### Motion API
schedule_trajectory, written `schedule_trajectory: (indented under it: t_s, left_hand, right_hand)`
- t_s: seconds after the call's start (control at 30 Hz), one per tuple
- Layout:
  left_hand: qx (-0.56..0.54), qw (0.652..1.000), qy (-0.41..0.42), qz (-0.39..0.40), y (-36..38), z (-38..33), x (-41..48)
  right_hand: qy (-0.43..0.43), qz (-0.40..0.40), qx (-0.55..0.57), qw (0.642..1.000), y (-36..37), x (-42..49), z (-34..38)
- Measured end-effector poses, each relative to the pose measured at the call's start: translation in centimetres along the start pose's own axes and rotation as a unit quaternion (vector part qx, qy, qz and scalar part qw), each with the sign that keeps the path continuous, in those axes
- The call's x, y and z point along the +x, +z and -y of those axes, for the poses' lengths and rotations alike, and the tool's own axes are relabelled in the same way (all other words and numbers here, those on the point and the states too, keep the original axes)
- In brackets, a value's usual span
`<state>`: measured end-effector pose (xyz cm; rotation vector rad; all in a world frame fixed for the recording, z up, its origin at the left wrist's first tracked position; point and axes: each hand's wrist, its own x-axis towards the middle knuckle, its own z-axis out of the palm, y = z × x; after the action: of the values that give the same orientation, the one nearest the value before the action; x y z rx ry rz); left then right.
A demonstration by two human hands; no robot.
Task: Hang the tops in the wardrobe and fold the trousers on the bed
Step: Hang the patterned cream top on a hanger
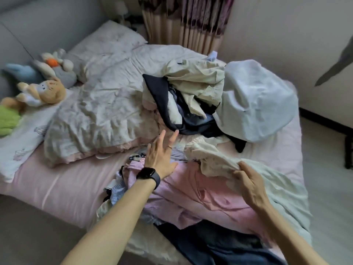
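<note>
A heap of clothes covers the right half of the bed [63,186]. My right hand [250,185] grips a fold of a cream garment [215,161] that lies over a pink top [200,194]. My left hand [161,155], with a black watch on its wrist, hovers with fingers spread above the pile, holding nothing. Behind it lie a navy garment [162,104], a beige jacket [198,81] and a pale blue garment [256,100]. Dark blue trousers [219,247] hang over the near edge.
A crumpled quilt [107,104] and a pillow [107,41] fill the bed's left and far side. Soft toys [44,90] sit by the grey headboard. Curtains [187,22] hang behind. Pale floor [328,169] lies to the right of the bed.
</note>
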<state>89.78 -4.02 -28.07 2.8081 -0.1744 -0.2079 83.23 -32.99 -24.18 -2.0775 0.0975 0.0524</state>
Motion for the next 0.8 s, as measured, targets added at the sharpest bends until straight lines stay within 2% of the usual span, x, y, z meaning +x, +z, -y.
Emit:
schedule_trajectory:
  t_s: [0.1,0.17,0.3,0.43,0.53,0.6,0.67,0.8]
  left_hand:
    - [0.074,0.993,0.080,0.035,-2.2,-3.4,-0.8]
    - [0.091,0.991,0.084,0.056,-2.1,-6.4,-3.0]
    - [0.038,0.997,0.021,0.061,0.5,-11.5,-8.5]
    - [-0.044,0.999,-0.020,0.019,0.6,-14.3,-13.2]
    - [-0.085,0.993,-0.085,-0.010,-2.7,-14.3,-16.6]
    - [-0.115,0.988,-0.090,-0.060,-6.3,-14.5,-18.6]
    - [-0.149,0.980,-0.081,-0.102,-10.7,-15.4,-20.3]
    - [-0.141,0.977,-0.060,-0.149,-19.3,-18.0,-24.5]
  right_hand:
    - [-0.031,0.005,0.009,0.999,-3.2,-1.9,0.7]
    - [-0.057,0.008,0.028,0.998,-5.8,-3.4,1.2]
    - [-0.086,0.046,0.078,0.992,-9.5,-7.1,0.8]
    - [-0.086,0.058,0.084,0.991,-12.7,-10.6,-0.3]
    - [-0.080,0.089,0.012,0.993,-14.2,-11.7,0.1]
    - [-0.093,0.129,-0.051,0.986,-14.1,-11.8,1.0]
    - [-0.138,0.167,-0.059,0.974,-13.3,-11.9,3.2]
    - [-0.313,0.221,-0.056,0.922,-10.1,-13.1,12.7]
